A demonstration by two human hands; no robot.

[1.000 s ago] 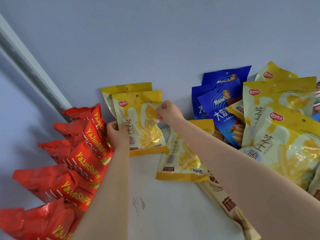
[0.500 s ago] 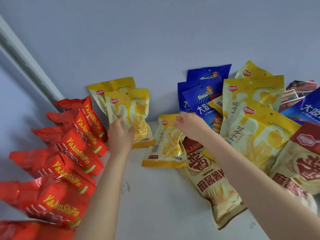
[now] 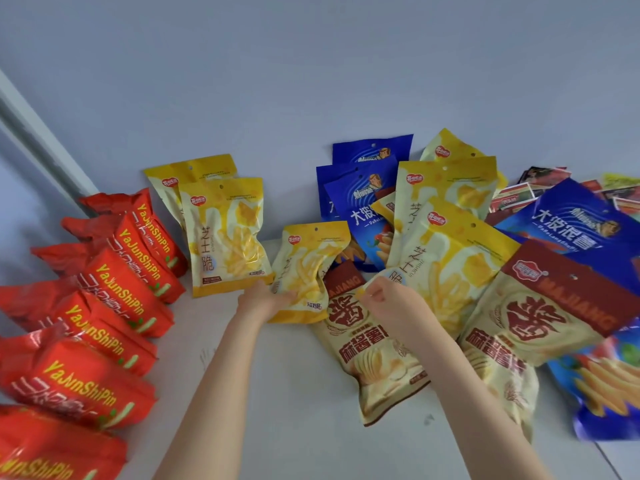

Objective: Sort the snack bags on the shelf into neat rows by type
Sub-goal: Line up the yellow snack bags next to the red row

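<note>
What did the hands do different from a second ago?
Both hands let go of the standing yellow bag at the back. The left hand moved right and now grips the loose yellow bag; the right hand drew back beside it. The red bags stayed in their row.

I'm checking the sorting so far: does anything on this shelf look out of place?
Yes. On the right, yellow bags, blue bags and beige bags overlap in one mixed, tilted heap. The red bags on the left stand in a neat row.
</note>
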